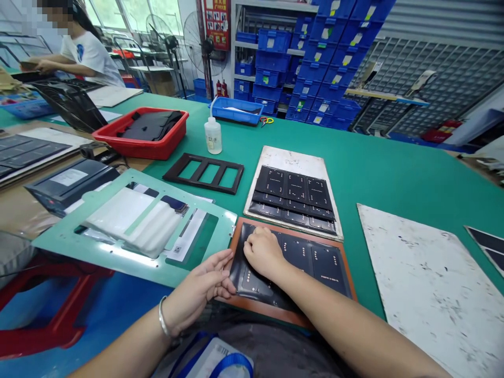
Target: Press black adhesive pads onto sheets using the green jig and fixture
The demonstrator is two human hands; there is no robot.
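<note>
In front of me a black sheet (303, 273) with rows of small copper-coloured dots and outlined panels lies on an orange-brown board (315, 318). My left hand (205, 283) is at the sheet's left edge, its fingers partly curled around the near-left corner. Over the left part of the sheet rests my right hand (264, 253), closed with the fingers bent under; what they hold, if anything, is hidden. Just beyond, several similar black sheets (293, 186) overlap on a white board (293, 156).
Left of the sheet sits a pale green frame (114, 254) with white film. Behind it are a black three-window frame (205, 173), a squeeze bottle (213, 136) and a red bin (137, 147). A scuffed white board (429, 273) lies right. A person (86, 55) works at far left.
</note>
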